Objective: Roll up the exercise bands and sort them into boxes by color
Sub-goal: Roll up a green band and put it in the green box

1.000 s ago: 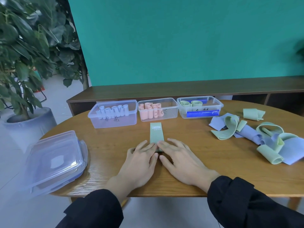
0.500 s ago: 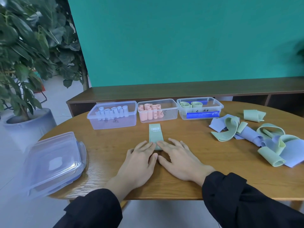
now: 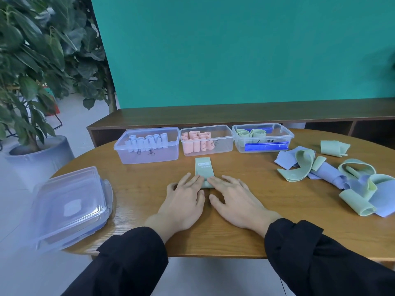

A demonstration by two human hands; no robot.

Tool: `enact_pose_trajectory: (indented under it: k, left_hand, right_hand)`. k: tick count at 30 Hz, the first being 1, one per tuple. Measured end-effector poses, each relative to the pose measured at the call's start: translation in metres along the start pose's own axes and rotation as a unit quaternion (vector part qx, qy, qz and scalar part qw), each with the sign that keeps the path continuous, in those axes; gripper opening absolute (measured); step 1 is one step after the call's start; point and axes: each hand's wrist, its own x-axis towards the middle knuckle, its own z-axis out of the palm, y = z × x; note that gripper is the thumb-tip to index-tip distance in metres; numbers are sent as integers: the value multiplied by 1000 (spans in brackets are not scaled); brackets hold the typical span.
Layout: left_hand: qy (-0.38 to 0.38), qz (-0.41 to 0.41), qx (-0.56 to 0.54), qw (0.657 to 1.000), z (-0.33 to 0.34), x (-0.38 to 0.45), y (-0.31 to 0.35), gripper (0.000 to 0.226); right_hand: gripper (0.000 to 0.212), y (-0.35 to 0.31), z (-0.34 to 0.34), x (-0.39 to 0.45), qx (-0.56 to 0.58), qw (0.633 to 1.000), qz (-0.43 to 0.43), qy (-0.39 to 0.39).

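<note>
Three clear boxes line the far side of the table (image 3: 132,189): blue rolls box (image 3: 147,145), pink rolls box (image 3: 206,139), green rolls box (image 3: 263,136), with stacked lids (image 3: 68,206) at far left and a loose heap of bands (image 3: 342,176) at far right. Dead centre, the green band (image 3: 204,168) lies flat just before the pink rolls box, its near end under the fingertips of the left hand (image 3: 183,201) and right hand (image 3: 235,199), both spread flat and pressing side by side.

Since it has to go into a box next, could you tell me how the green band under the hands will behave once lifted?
The green band lies thin and flat, so it is probably floppy and light. The loose bands curl open, so the roll may unwind if released.
</note>
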Motion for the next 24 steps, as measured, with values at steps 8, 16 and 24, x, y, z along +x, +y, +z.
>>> enact_pose_trajectory:
  k: [8, 16, 24]
  left_hand:
    - [57, 23, 2, 998, 1, -1, -1, 51]
    - [84, 19, -55, 995, 3, 12, -5, 34]
    - [96, 43, -65, 992, 0, 30, -10, 26]
  right_hand:
    - [59, 11, 3, 15, 0, 1000, -6, -15]
    - [56, 14, 4, 17, 13, 1000, -15, 0]
    - [47, 17, 1, 16, 101, 995, -3, 2]
